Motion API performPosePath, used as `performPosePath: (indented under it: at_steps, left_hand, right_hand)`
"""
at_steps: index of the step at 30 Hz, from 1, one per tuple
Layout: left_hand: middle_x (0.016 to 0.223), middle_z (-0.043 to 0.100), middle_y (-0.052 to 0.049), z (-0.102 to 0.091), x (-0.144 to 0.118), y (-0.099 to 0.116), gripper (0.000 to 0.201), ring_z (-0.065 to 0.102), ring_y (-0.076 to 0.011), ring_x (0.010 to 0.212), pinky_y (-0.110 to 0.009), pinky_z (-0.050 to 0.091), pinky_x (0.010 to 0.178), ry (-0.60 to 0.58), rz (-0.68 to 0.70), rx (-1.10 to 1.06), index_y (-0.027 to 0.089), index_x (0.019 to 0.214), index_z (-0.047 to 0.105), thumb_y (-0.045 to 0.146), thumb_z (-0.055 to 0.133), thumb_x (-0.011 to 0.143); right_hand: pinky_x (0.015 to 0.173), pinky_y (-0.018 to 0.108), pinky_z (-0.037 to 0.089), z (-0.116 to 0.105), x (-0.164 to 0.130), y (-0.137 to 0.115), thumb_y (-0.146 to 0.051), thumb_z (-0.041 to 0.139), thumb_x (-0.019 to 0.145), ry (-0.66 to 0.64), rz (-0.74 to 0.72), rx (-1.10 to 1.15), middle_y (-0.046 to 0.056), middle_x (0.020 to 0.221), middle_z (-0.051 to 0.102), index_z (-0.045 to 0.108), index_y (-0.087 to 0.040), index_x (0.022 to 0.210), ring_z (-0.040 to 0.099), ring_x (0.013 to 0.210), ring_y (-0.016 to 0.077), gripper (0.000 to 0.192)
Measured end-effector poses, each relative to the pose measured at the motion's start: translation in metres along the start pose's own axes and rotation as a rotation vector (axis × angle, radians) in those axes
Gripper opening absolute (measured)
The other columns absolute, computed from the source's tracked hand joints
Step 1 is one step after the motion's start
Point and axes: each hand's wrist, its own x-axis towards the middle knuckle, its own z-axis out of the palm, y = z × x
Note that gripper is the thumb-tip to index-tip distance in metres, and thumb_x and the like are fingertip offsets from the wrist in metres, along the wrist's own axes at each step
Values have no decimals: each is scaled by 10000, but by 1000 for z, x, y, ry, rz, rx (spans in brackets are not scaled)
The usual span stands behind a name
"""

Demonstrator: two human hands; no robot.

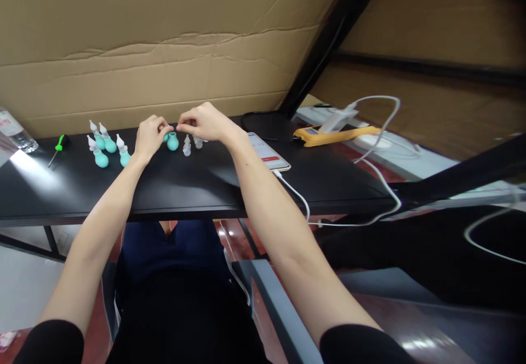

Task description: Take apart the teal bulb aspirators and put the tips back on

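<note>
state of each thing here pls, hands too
Left hand: fingers pinched, hold unclear
Right hand: fingers pinched, hold unclear
Four bulbs: nozzles fitted
Bare bulb: upright, neck open
Front loose nozzle: upright
Phone: screen lit, cable plugged in
Screwdriver: lying down
Bottle: top out of frame, cap unseen

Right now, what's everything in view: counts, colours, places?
Table: one, black, mid-picture
Bulbs with tips: four, teal and whitish, table's left
Open bulb: one, teal, table's middle
Half-hidden bulb: one, teal, beside the open one
Loose tips: two or more, whitish, open bulb's right
Screwdriver: one, green and black, far left
Bottle: one, clear, left edge
Phone: one, pale-edged, right of tips
Device: one, yellow, right of phone
Cables: count unclear, white, right side
Cardboard: count unclear, brown, behind table
Frame bars: two, black, upper right
Left hand: one, bare, by the half-hidden bulb
Right hand: one, bare, above loose tips
</note>
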Motion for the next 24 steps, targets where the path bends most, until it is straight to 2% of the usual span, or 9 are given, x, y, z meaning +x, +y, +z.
performPosePath:
  at_steps: [10,18,24]
  left_hand:
    - [1121,862,-92,2,2,-8,137,778,-273,1064,-426,619,1072,9,7,28,252,1025,861,269,752,1105]
    - [1212,872,-117,-3,2,-7,170,796,-292,1147,-432,596,1115,-40,-10,83,233,1044,869,229,727,1137]
    - [1227,848,-140,-3,-1,-6,229,793,-315,1156,-447,603,1096,-55,40,141,221,1063,848,217,642,1164]
  right_hand:
    - [1036,457,486,-3,0,-7,-425,695,1148,-19,65,30,95,963,825,933,-203,1132,664,910,275,326]
    - [959,429,492,-2,-1,-6,-423,701,1135,-2,50,19,77,907,802,922,-198,1112,632,839,246,316]
    - [1001,443,492,-1,-1,-3,-457,712,1136,-2,60,31,81,935,821,934,-216,1121,654,886,265,328]
